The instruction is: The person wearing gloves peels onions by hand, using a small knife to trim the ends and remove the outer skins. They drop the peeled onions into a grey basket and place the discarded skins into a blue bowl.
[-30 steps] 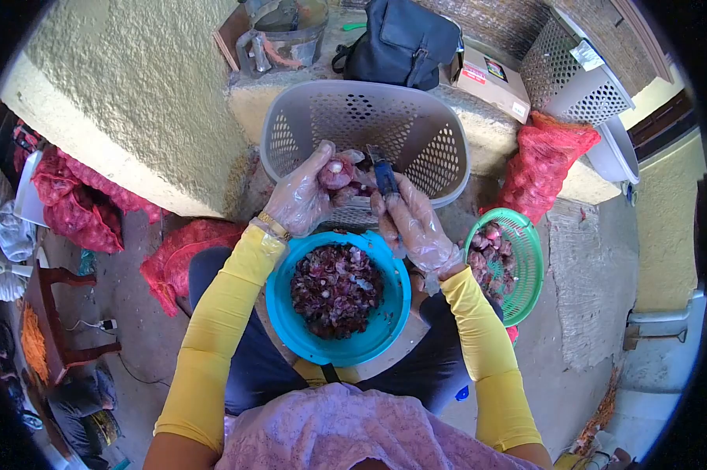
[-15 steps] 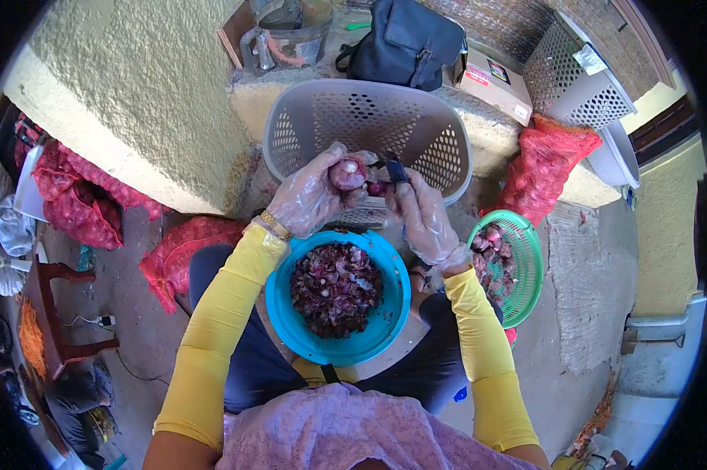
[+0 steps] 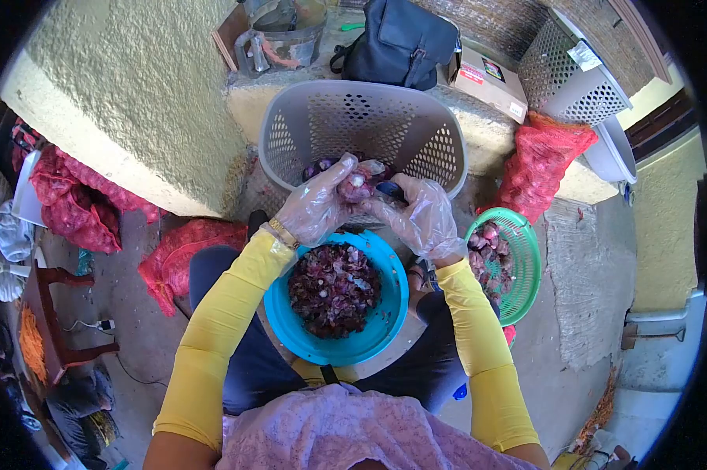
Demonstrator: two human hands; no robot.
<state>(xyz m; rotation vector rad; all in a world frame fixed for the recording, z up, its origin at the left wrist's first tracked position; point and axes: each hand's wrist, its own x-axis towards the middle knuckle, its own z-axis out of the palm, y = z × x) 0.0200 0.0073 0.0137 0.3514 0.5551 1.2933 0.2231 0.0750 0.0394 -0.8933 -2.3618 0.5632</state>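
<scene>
My left hand (image 3: 316,202), in a clear plastic glove, is closed around a red onion (image 3: 356,185) with a pale end facing up. Against the onion's right side is my gloved right hand (image 3: 425,215), its fingers wrapped round a knife with a dark blue handle (image 3: 390,189); its blade is hidden. Both hands are over the near rim of a grey perforated basket (image 3: 361,86), where some onions (image 3: 318,167) show behind my left hand. Just below the hands, between my legs, a blue basin (image 3: 396,313) holds a heap of purple onion skins (image 3: 334,290).
A green basket (image 3: 530,270) with onions (image 3: 490,251) stands to the right. Red mesh sacks lie at the right (image 3: 537,168) and left (image 3: 193,251). On the ledge behind are a black bag (image 3: 400,43), a cardboard box (image 3: 488,82) and a bucket (image 3: 287,39).
My right hand has turned and come in against the onion, and the raised knife has dipped mostly out of sight. Onions now show in the grey basket behind my left hand.
</scene>
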